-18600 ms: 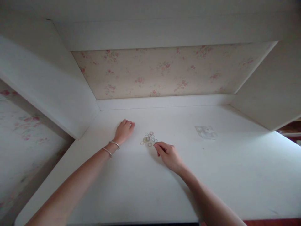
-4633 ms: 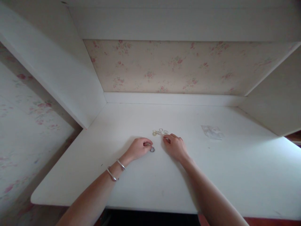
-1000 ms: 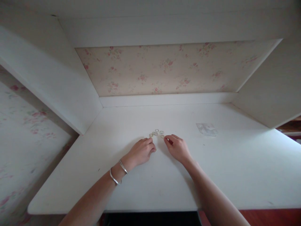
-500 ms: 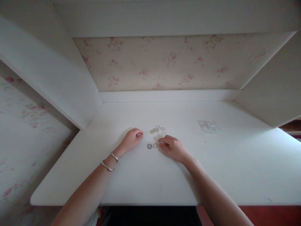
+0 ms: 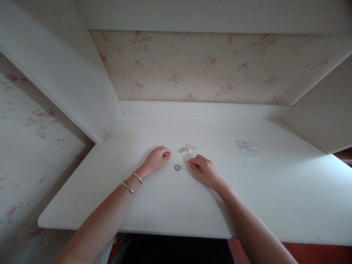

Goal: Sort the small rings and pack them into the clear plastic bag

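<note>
Thin rings (image 5: 186,149) lay in two groups on a white desk (image 5: 170,211)

The larger group sat between the hands and toward the back of the desk, its thin, pale and yellowish rings partly overlapping on the left and more loosely spread on the right. Nearer the person lay a grey ring cluster (image 5: 177,167), its bands bunched together, with a single pale ring (image 5: 184,169) just beside it on the right.

The left hand (image 5: 157,158) rested on the desk to the left of both groups, apart from them, its fingers curled in and the thumb close to the forefinger; whether anything was pinched inside could not be told. Two silver-coloured bangles (image 5: 128,187) circled that wrist. The right hand (image 5: 205,169) was bent with its fingertips just to the right of the single pale ring, and its grip, too, could not be made out.

Farther right, well apart from the rings, a clear plastic bag (image 5: 249,148) lay flat on the desk. Behind the desk, floral wallpaper (image 5: 200,69) showed between white panels. Below the front edge, dark clothing (image 5: 177,249) covered the person's lap, and a red surface (image 5: 316,253) showed at the lower right.
</note>
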`<control>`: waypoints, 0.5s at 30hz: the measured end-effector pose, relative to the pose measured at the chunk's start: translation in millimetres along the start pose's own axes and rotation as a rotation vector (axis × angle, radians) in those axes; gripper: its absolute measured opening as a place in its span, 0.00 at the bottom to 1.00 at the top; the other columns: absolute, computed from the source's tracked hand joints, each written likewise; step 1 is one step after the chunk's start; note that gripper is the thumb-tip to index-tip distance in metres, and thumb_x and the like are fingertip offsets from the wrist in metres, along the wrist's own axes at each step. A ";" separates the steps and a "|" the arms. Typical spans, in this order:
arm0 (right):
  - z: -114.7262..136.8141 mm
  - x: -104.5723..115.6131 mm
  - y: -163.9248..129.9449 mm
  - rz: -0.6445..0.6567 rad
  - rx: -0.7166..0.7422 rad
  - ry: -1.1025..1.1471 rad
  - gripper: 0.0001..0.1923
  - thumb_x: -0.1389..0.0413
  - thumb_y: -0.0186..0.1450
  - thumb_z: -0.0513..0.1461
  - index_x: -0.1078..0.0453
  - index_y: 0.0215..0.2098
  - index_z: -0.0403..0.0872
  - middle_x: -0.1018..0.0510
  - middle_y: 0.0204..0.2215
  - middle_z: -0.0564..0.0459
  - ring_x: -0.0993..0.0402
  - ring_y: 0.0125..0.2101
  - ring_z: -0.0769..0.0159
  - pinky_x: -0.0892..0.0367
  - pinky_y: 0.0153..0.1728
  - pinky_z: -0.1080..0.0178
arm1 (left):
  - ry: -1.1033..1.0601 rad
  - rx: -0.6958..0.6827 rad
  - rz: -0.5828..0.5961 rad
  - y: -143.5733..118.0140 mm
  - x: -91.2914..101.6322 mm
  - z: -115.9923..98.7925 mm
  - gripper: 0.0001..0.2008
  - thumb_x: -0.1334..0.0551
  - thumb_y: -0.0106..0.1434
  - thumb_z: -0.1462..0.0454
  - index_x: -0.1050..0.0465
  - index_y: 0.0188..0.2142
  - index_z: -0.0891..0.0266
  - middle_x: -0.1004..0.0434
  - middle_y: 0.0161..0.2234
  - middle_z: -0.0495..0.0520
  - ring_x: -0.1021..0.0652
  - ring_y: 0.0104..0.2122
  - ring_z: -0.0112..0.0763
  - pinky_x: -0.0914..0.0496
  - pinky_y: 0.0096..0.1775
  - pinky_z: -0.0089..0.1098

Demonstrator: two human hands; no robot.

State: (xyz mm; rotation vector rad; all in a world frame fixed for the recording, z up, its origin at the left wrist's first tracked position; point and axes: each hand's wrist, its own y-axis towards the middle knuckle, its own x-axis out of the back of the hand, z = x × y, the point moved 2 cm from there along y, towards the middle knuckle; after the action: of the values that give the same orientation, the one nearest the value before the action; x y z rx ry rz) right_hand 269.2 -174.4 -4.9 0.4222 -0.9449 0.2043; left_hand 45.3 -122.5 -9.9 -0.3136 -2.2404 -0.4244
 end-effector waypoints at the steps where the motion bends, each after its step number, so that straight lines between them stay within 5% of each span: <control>1: -1.1 0.8 0.1 -0.009 -0.016 -0.016 0.13 0.53 0.67 0.39 0.27 0.35 0.49 0.26 0.31 0.52 0.31 0.30 0.70 0.40 0.31 0.68 | -0.004 -0.006 -0.004 -1.0 0.3 -2.6 0.10 0.45 0.62 0.62 0.26 0.33 0.62 0.26 0.33 0.53 0.27 0.32 0.30 0.33 0.38 0.30; 9: -6.7 4.6 -1.5 0.015 -0.088 -0.254 0.10 0.51 0.63 0.38 0.27 0.31 0.50 0.25 0.31 0.54 0.31 0.27 0.70 0.43 0.30 0.67 | -0.108 -0.080 0.012 -11.2 0.7 -32.5 0.10 0.44 0.63 0.61 0.26 0.34 0.61 0.27 0.33 0.51 0.28 0.31 0.27 0.34 0.36 0.28; 15: 2.6 5.1 -3.6 0.013 -0.025 -0.205 0.11 0.51 0.64 0.38 0.26 0.33 0.49 0.25 0.29 0.53 0.32 0.28 0.70 0.42 0.33 0.67 | -0.160 0.067 -0.030 -5.6 -3.1 -19.9 0.11 0.44 0.61 0.60 0.25 0.34 0.63 0.30 0.27 0.50 0.31 0.28 0.27 0.37 0.32 0.28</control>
State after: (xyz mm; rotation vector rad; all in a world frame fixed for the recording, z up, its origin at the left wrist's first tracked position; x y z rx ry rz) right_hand 271.5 -178.8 -0.4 0.4195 -1.1510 0.1631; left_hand 58.9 -135.8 -1.2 -0.2877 -2.4130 -0.3494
